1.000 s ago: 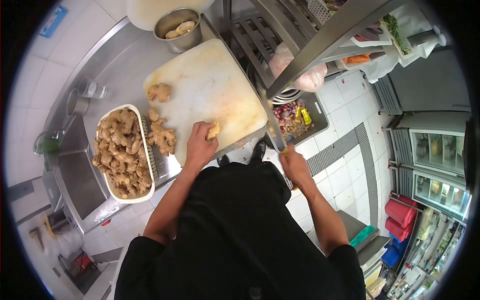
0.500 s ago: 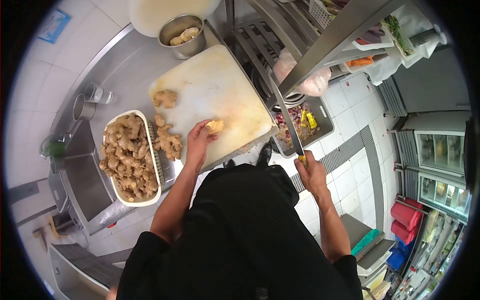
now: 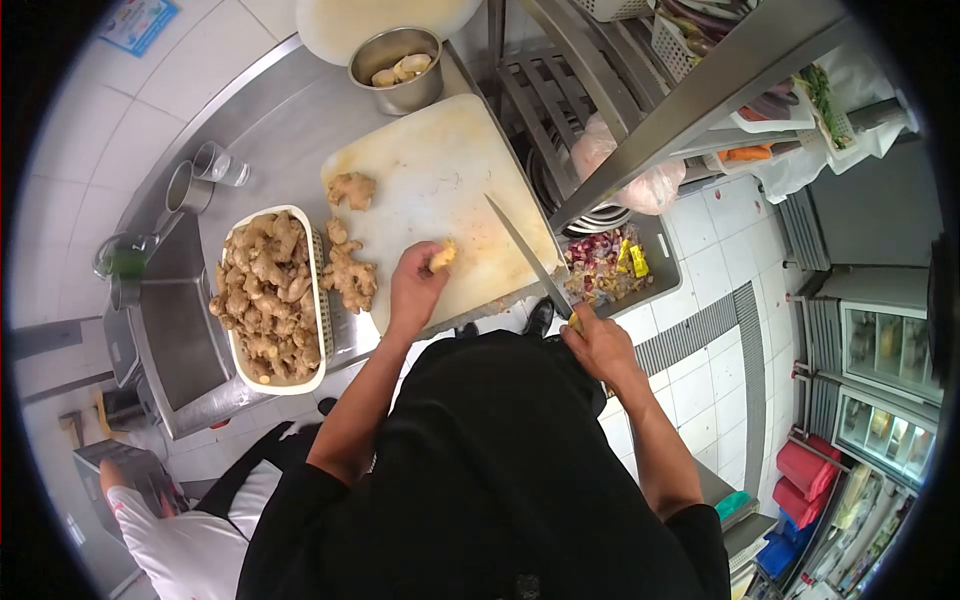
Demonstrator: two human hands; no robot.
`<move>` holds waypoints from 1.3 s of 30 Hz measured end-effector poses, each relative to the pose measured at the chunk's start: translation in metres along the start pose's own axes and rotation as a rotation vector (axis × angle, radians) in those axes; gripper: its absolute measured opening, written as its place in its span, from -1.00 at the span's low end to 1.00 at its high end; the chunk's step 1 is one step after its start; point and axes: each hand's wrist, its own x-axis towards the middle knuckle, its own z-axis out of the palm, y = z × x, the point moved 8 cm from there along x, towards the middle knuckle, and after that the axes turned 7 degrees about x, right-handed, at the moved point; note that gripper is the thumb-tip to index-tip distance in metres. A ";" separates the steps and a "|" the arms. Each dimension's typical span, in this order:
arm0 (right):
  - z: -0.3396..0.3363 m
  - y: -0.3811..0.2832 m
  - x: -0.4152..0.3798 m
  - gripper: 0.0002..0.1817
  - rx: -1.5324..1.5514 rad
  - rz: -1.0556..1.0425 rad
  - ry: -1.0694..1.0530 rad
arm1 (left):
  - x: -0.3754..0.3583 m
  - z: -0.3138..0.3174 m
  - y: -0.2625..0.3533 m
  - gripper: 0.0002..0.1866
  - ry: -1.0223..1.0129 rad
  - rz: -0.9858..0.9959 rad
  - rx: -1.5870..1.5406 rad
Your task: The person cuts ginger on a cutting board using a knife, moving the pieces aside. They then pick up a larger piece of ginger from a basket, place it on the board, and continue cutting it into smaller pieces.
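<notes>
Kitchen cutting board [image 3: 420, 165] here: my left hand [image 3: 416, 285] pinches peeled ginger [image 3: 443, 256], right hand [image 3: 597, 345] grips the knife [image 3: 530, 255]; I'd keep fingertips tucked.

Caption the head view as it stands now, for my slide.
Left hand holds peeled ginger over the board; right hand grips a knife, its blade angled across the board's edge.

Left grip [image 3: 418, 285] pinched, right grip [image 3: 603, 350] closed, forearms [image 3: 362, 400] reaching forward
</notes>
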 end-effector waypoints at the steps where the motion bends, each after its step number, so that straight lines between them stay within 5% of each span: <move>1: -0.003 -0.003 -0.002 -0.55 0.003 0.002 -0.002 | -0.006 0.002 0.016 -0.66 0.026 0.122 0.172; 12: -0.004 -0.016 -0.021 -0.62 -0.041 -0.057 -0.225 | -0.004 0.004 0.017 -0.57 -0.073 0.055 0.198; 17: -0.005 -0.023 -0.027 -0.65 -0.086 -0.098 -0.241 | -0.008 0.004 0.028 -0.55 -0.070 0.220 0.287; 28: -0.001 -0.039 -0.020 -0.70 -0.165 -0.132 -0.285 | -0.011 0.004 0.027 -0.54 -0.051 0.204 0.300; 39: 0.051 -0.073 0.064 -0.70 -0.055 -0.344 -0.099 | -0.002 0.006 0.031 -0.58 -0.002 0.230 0.435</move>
